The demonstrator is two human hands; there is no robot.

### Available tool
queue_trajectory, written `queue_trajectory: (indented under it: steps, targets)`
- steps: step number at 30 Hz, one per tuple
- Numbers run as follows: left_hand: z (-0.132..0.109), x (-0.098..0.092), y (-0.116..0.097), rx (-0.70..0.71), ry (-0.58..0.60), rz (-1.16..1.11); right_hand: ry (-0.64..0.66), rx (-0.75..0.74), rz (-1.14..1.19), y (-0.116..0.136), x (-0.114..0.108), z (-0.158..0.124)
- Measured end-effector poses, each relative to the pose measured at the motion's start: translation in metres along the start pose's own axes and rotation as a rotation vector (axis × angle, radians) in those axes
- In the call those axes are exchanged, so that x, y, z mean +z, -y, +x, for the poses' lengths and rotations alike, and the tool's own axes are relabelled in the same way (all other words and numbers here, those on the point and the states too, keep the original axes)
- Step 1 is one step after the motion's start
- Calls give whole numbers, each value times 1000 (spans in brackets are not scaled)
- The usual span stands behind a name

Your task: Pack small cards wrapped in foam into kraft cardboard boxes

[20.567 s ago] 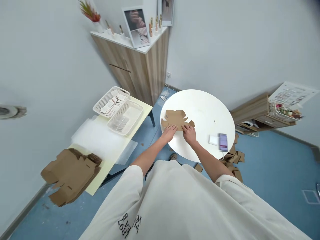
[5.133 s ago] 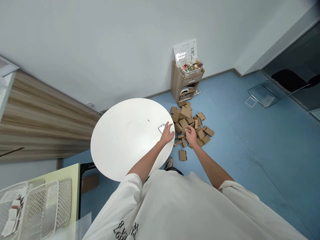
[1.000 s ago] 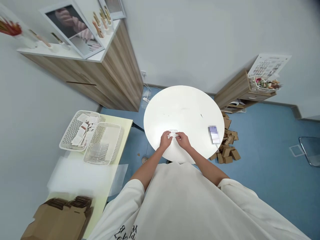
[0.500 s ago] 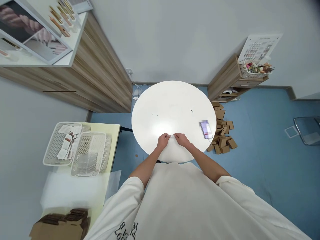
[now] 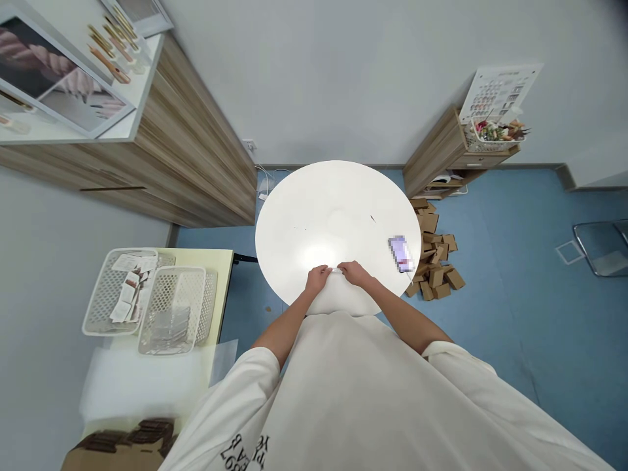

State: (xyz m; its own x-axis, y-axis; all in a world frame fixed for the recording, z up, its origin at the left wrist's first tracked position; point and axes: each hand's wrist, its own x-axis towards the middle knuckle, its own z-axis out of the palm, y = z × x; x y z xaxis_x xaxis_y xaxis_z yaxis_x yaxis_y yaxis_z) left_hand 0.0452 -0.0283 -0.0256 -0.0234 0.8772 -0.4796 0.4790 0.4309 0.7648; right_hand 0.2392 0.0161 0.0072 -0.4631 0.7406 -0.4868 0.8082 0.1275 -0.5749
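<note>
Both of my hands meet over the near part of the round white table. A small, thin, whitish or clear strip spans the gap between my fingertips; it is too small to tell its kind. My left hand is closed in a pinch on the strip's left end. On the right end, my right hand pinches in the same way. A purple phone-like thing, partly blurred out, lies to the right of my right hand. Farther back on the tabletop is a small dark sliver.
Small brown cardboard boxes lie heaped on the floor right of the table. At left, a pale yellow side table holds white baskets and folded cardboard. A wooden cabinet and a small shelf stand behind.
The camera view has shifted slightly. My hands stay pinched together at nearly the same spot, and the strip between them shows a little more clearly.
</note>
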Motion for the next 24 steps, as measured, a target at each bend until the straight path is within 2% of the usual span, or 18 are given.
queue_trajectory:
  steps: [4,8,11,15,17,21,24]
  targets:
    - [2,0,2,-60,14,-59,51,12,-144,5,3,-6]
    - [1,4,9,-72,52,-135,16,37,-169,3,7,-5]
    - [-1,10,19,-82,75,-168,-65,80,-87,-2,6,3]
    - [-5,14,26,-67,39,-74,-248,166,134,-12,7,11]
    - [-8,14,27,-72,14,-34,-297,247,222,-17,12,10]
    - [-13,14,24,-94,15,1,-178,402,324,-22,27,0]
    - [-12,17,20,-61,49,6,-138,437,385,-20,36,-3]
